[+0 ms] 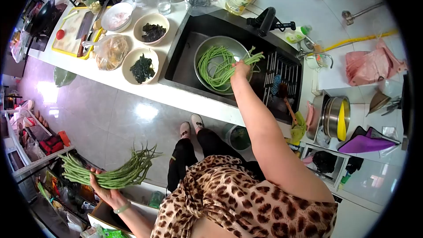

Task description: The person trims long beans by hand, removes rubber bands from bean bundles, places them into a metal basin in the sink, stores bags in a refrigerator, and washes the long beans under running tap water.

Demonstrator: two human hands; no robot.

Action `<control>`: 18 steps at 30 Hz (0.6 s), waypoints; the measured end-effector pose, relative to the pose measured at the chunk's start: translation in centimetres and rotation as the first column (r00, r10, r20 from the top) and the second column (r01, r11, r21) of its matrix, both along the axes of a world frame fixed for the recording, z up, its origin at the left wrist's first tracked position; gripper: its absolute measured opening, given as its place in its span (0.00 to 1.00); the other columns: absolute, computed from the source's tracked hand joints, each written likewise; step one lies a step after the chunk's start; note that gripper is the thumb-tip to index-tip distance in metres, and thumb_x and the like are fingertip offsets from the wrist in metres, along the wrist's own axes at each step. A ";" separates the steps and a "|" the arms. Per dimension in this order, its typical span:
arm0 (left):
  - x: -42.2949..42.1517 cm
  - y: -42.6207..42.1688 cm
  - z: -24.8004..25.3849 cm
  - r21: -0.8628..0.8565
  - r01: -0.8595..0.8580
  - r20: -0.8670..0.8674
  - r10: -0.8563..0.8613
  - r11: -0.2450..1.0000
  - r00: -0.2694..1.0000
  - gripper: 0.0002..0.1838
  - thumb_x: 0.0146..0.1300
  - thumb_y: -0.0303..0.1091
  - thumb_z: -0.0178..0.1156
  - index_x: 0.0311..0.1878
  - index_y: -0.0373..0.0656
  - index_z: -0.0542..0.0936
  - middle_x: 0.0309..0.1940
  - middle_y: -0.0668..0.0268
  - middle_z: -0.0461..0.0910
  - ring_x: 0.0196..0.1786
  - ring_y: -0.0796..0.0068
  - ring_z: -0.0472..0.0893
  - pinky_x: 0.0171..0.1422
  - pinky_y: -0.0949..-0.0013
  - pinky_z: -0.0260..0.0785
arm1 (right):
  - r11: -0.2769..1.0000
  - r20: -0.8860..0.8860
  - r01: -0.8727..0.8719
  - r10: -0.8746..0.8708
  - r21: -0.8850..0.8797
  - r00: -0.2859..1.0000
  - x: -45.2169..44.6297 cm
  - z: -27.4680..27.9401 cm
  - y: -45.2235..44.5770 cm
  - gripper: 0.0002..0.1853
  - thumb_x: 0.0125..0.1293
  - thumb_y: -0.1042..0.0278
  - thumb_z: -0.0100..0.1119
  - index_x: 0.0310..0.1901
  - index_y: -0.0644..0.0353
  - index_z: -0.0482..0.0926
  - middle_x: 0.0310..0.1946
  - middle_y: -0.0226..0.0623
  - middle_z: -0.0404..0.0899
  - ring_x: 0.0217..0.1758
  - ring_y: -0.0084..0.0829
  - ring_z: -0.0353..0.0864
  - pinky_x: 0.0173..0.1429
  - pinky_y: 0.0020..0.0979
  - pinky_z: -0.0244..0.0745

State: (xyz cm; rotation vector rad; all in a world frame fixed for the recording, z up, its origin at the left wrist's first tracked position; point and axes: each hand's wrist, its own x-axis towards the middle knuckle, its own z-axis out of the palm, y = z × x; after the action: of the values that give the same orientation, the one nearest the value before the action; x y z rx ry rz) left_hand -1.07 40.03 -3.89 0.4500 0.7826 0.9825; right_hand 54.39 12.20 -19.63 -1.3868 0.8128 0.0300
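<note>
My left hand (105, 188) is closed round the middle of a thick bunch of green long beans (125, 172), held out over the floor at the lower left. Their ends stick out on both sides of it. My right hand (240, 68) reaches into the sink and is closed on more long beans (214, 61), which lie coiled in a round metal basin (197, 53). Some bean ends poke out past my fingers, over the basin's right rim. The basin stands inside the dark sink (181, 64).
Left of the sink are bowls of dark seaweed (142, 68) and black fungus (153, 32), a bagged food (111, 52), and a cutting board (70, 35) with a cleaver (85, 25). A black faucet (267, 21) overhangs the sink. An open drawer (110, 215) is below my left hand.
</note>
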 end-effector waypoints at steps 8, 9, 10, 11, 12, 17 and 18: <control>1.4 -2.6 1.6 0.020 -0.147 -0.395 0.143 0.989 0.908 0.09 0.64 0.34 0.58 0.46 0.45 0.75 0.36 0.70 0.79 0.39 0.79 0.80 0.45 0.68 0.78 | 0.705 -0.320 -0.561 0.461 -0.433 0.827 6.4 -6.6 8.1 0.25 0.63 0.64 0.58 0.56 0.69 0.64 0.51 0.59 0.76 0.54 0.55 0.76 0.58 0.48 0.71; 1.3 -2.5 1.6 -0.022 -0.124 -0.297 0.112 0.992 0.948 0.10 0.63 0.33 0.59 0.47 0.44 0.75 0.37 0.70 0.79 0.40 0.79 0.79 0.46 0.69 0.77 | 0.742 -0.335 -0.530 0.418 -0.411 0.844 5.1 -6.2 9.8 0.25 0.63 0.65 0.57 0.57 0.69 0.64 0.52 0.59 0.75 0.55 0.56 0.76 0.59 0.48 0.71; 1.5 -2.4 1.7 -0.065 -0.097 -0.196 0.082 0.993 0.977 0.11 0.63 0.31 0.59 0.48 0.43 0.74 0.38 0.69 0.79 0.41 0.79 0.79 0.48 0.70 0.77 | 0.776 -0.350 -0.497 0.375 -0.388 0.859 3.7 -6.2 11.3 0.24 0.63 0.65 0.56 0.57 0.69 0.63 0.53 0.59 0.74 0.55 0.57 0.75 0.59 0.48 0.71; 3.3 -3.2 2.4 -0.073 -0.100 -0.225 0.081 0.992 0.971 0.12 0.62 0.30 0.60 0.48 0.42 0.74 0.39 0.69 0.78 0.41 0.79 0.78 0.48 0.71 0.77 | 0.788 -0.364 -0.496 0.369 -0.366 0.855 2.7 -7.0 11.9 0.25 0.63 0.65 0.58 0.57 0.69 0.63 0.55 0.59 0.72 0.57 0.57 0.73 0.60 0.48 0.70; 5.0 -4.4 3.4 -0.083 -0.107 -0.249 0.083 0.991 0.965 0.12 0.62 0.29 0.60 0.48 0.41 0.74 0.40 0.69 0.78 0.42 0.79 0.78 0.49 0.72 0.76 | 0.797 -0.373 -0.495 0.367 -0.348 0.852 1.5 -7.4 12.5 0.26 0.62 0.65 0.59 0.57 0.69 0.64 0.57 0.59 0.70 0.58 0.57 0.72 0.61 0.48 0.70; 9.2 -6.4 5.4 0.044 -0.123 -0.415 0.130 0.991 0.901 0.09 0.62 0.30 0.60 0.45 0.42 0.76 0.39 0.69 0.79 0.42 0.80 0.77 0.48 0.73 0.77 | 0.717 -0.279 -0.616 0.549 -0.327 0.788 0.2 -10.1 11.6 0.38 0.53 0.62 0.68 0.62 0.70 0.61 0.64 0.57 0.62 0.65 0.55 0.66 0.68 0.45 0.64; 8.6 -5.8 4.9 0.045 -0.120 -0.406 0.128 0.992 0.905 0.09 0.62 0.30 0.60 0.45 0.42 0.76 0.39 0.69 0.79 0.42 0.80 0.77 0.48 0.73 0.77 | 0.697 -0.215 -0.663 0.628 -0.273 0.748 0.6 -12.0 10.4 0.42 0.50 0.58 0.70 0.64 0.68 0.61 0.64 0.57 0.62 0.65 0.53 0.66 0.69 0.40 0.62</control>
State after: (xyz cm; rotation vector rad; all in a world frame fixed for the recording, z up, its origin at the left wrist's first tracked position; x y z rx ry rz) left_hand 7.49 34.27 1.04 0.6402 1.1921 1.0284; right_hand 54.99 22.63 -31.68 -1.9635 0.3745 0.5475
